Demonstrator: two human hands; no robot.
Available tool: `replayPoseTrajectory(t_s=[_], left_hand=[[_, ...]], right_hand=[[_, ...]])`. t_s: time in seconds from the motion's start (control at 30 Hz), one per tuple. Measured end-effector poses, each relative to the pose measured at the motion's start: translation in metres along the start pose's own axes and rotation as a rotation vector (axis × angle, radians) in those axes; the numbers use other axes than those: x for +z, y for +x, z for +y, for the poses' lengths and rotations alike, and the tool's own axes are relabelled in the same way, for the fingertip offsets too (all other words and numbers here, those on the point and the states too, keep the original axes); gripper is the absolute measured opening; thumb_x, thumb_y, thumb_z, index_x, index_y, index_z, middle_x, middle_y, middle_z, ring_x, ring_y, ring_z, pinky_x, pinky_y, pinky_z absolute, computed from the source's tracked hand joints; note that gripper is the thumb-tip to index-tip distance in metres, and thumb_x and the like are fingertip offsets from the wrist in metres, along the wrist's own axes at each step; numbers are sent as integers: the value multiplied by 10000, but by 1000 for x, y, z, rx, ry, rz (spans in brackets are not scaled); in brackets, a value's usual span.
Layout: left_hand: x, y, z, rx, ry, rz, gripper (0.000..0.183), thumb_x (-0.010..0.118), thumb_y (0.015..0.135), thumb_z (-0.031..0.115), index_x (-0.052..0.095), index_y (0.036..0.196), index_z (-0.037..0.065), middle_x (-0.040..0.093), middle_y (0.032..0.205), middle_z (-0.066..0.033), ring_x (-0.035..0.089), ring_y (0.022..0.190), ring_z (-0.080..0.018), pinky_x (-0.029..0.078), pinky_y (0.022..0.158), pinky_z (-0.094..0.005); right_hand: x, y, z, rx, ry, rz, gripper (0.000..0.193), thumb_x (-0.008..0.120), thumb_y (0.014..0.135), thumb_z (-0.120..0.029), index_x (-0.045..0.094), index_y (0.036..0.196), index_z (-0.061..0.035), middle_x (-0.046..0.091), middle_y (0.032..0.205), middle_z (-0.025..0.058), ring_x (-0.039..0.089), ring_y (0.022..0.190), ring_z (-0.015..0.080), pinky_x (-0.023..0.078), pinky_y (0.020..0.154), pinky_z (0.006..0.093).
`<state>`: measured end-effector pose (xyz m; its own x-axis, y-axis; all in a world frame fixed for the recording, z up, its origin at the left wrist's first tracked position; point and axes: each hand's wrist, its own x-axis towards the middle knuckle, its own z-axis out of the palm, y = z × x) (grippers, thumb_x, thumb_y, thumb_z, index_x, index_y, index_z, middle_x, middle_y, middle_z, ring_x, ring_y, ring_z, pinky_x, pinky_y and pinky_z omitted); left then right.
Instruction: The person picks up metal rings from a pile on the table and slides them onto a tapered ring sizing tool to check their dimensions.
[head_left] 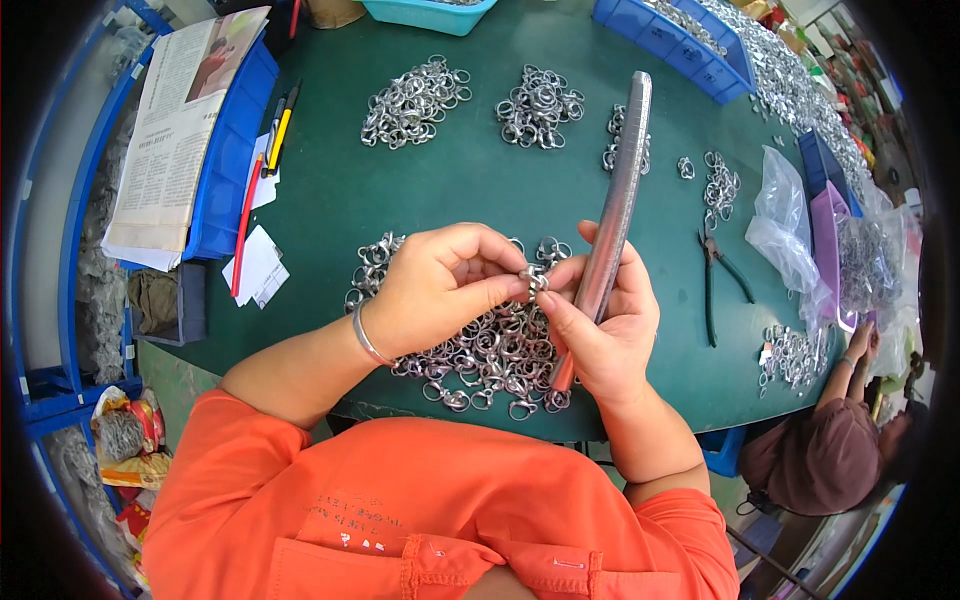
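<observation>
Between the fingertips of both hands is a small silver metal ring [537, 279]. My left hand [440, 280], with a bangle at its wrist, pinches the ring from the left with thumb and finger. On the other side, my right hand [618, 335] pinches the same ring with thumb and forefinger. A long tapered metal ring mandrel [626, 160] also rests in my right hand, its narrow end pointing up and away and its reddish end near the palm. Under both hands lies a big pile of silver rings [490, 350], partly hidden by them.
Smaller ring piles [415, 102] lie across the far side of the green table [330, 190]. Pliers [710, 285] and a plastic bag [785, 220] are at right. A blue bin [235, 150] with newspaper stands left. Another person [825, 450] works at far right.
</observation>
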<state>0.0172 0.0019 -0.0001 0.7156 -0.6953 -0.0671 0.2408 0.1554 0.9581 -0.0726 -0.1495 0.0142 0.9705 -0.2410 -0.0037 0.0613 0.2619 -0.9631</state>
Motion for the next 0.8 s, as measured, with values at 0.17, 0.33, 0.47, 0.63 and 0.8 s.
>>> replayPoseTrajectory(t_s=[0.17, 0.33, 0.47, 0.63, 0.8], left_hand=[[-5, 3, 7, 568, 536, -55, 192, 675, 687, -87, 606, 838, 10, 619, 842, -103, 616, 794, -167, 504, 667, -255], [-2, 1, 10, 614, 623, -5, 197, 693, 645, -78, 617, 796, 22, 620, 820, -95, 608, 742, -174, 484, 613, -258], [-2, 0, 13, 661, 720, 19, 204, 693, 641, -77, 618, 802, 22, 605, 806, -86, 600, 722, -179, 480, 601, -261], [0, 0, 13, 644, 695, 66, 179, 678, 680, -70, 614, 825, 14, 575, 844, -85, 584, 742, -168, 479, 642, -259], [-6, 1, 9, 223, 201, -96, 75, 623, 784, -32, 602, 853, -11, 516, 965, -88, 547, 842, -148, 458, 742, -256]], right_hand=[[0, 2, -1, 30, -30, 7, 539, 580, 798, 77, 325, 1269, 16, 573, 893, 83, 531, 622, 60, 435, 518, 172], [1, 4, -1, 128, 1, 9, 423, 546, 854, -4, 357, 1232, 10, 573, 866, 66, 506, 568, 56, 416, 477, 167], [-3, 5, -5, 224, 189, 37, 444, 583, 844, -27, 362, 1228, 5, 583, 850, 75, 497, 504, 64, 414, 425, 172], [-2, 5, -4, 164, 98, -16, 493, 608, 806, 23, 362, 1232, 2, 593, 877, 91, 516, 537, 66, 429, 447, 171], [-1, 4, -2, 74, 70, 16, 513, 604, 794, 52, 358, 1241, 1, 598, 916, 101, 524, 574, 63, 436, 482, 168]])
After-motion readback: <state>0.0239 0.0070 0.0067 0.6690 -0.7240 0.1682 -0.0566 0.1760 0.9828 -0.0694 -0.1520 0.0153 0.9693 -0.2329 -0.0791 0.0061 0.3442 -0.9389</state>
